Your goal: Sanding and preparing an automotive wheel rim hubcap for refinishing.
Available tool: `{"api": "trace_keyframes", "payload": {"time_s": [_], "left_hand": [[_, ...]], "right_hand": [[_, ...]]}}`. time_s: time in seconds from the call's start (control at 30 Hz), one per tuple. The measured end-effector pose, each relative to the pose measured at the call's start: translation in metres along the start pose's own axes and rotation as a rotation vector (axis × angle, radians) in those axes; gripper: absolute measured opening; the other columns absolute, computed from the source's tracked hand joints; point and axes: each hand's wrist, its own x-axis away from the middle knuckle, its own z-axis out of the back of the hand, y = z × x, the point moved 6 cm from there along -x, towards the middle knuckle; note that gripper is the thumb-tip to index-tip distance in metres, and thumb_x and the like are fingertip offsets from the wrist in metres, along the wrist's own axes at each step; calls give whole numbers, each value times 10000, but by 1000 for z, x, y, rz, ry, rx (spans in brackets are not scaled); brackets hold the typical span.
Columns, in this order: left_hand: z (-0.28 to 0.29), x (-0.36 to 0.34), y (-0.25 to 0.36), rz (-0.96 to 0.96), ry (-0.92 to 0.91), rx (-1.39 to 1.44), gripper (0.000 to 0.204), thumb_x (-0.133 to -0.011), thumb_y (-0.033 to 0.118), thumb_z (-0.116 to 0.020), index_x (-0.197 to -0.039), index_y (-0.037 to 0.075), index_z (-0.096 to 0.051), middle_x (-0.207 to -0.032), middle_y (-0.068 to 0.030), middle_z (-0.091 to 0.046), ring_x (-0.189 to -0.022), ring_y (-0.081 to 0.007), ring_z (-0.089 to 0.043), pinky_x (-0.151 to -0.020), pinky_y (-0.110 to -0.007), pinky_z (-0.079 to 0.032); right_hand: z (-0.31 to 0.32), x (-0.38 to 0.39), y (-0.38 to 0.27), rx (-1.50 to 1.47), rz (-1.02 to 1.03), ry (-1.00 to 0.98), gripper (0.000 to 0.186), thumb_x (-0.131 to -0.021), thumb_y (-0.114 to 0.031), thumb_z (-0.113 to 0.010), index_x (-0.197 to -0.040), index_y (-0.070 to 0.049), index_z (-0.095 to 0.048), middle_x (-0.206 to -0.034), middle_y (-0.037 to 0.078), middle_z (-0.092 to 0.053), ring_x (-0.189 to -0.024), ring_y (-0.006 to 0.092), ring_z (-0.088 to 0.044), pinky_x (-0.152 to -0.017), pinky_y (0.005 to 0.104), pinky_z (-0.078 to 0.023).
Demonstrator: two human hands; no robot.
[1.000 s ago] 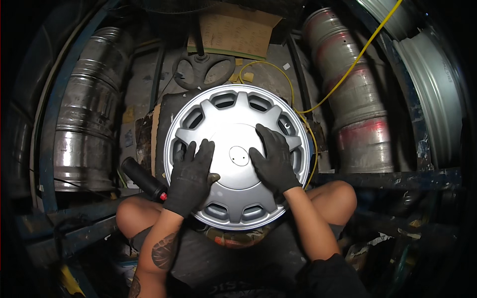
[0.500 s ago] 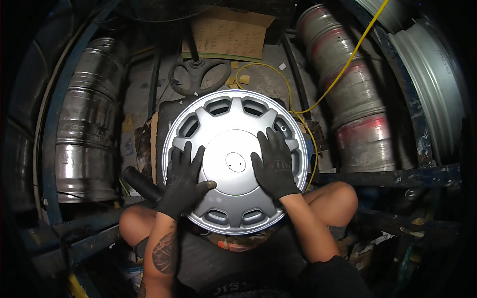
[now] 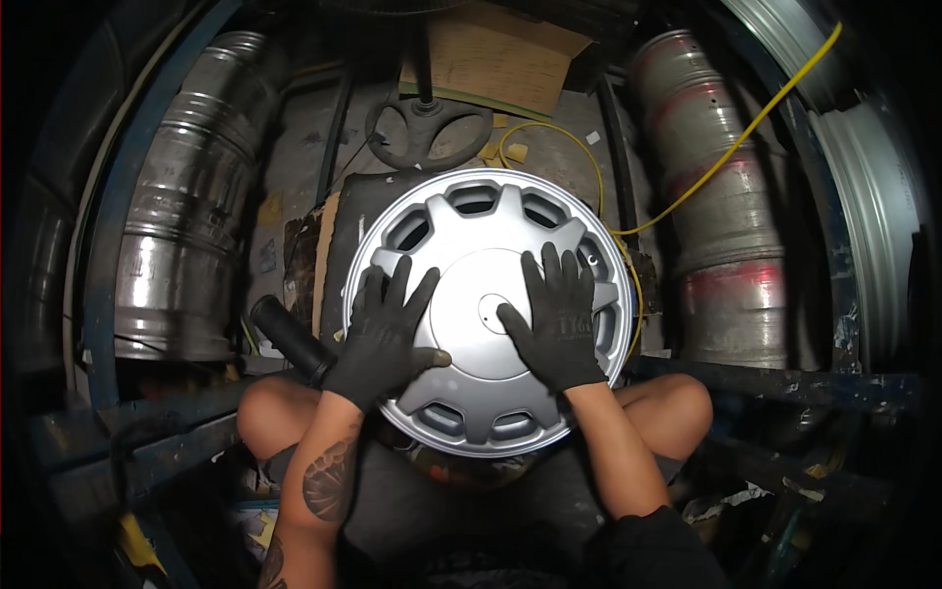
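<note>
A silver alloy wheel rim [image 3: 471, 402] lies face up in front of me, with several slots around its outer edge and a small round centre piece. On its left side rests my left hand [image 3: 383, 339], in a dark glove, fingers spread and palm down. My right hand [image 3: 561, 324], gloved alike, lies flat on the right side with the thumb reaching to the centre piece. Neither hand grips anything; both just touch the face of the wheel. My legs are bent on both sides of it.
Stacked metal rims stand at left [image 3: 177, 265] and right [image 3: 731, 216]. A dark pedestal fan base [image 3: 427, 133] and a cardboard sheet [image 3: 500, 64] lie beyond the wheel. A yellow hose [image 3: 726, 152] runs along the right. A black cylinder [image 3: 285, 334] sits by my left wrist.
The whole view has shifted, so the surroundings sit further right. My right thumb now reaches over the centre piece; both hands stay spread on the wheel.
</note>
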Motion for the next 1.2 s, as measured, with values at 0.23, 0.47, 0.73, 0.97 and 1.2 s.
{"api": "trace_keyframes", "payload": {"time_s": [0.23,0.47,0.73,0.97,1.2], "left_hand": [[44,1,-38,-24,442,45,860,-900,495,-694,-1572,77,-358,-1606,-228,-297,-1479,-426,-288,-1150,-615,-319],[38,18,-58,63,453,50,806,-932,389,-659,-1585,68,-313,-1615,-208,-300,-1446,-423,-336,-1134,-595,-334],[52,20,-59,92,494,41,836,-920,449,-663,-1602,119,-311,-1574,-229,-364,-1416,-444,-366,-1142,-589,-327],[36,12,-31,0,338,91,740,-945,449,-620,-1561,102,-402,-1512,-240,-460,-1409,-446,-378,-1138,-576,-340],[-31,11,23,-33,208,-100,831,-985,511,-555,-1589,4,-293,-1628,-283,-280,-1494,-496,-240,-1194,-632,-186]], "right_hand": [[78,-28,-73,112,197,3,717,-926,-503,-630,-1553,-201,-459,-1622,206,-329,-1466,492,-270,-1188,654,-160],[211,-47,-159,-569,510,681,800,-980,-540,-555,-1550,3,-414,-1678,222,-226,-1533,418,-268,-1255,531,-168],[-43,-3,-94,146,89,-103,647,-970,-440,-548,-1557,-186,-445,-1626,157,-367,-1514,409,-283,-1209,658,-129],[-36,-9,-61,147,77,-97,639,-997,-458,-518,-1570,-192,-420,-1631,147,-366,-1513,381,-292,-1236,585,-146],[-3,19,18,193,-227,28,630,-1006,-445,-514,-1558,-153,-427,-1604,190,-377,-1488,388,-318,-1220,586,-172]]}}
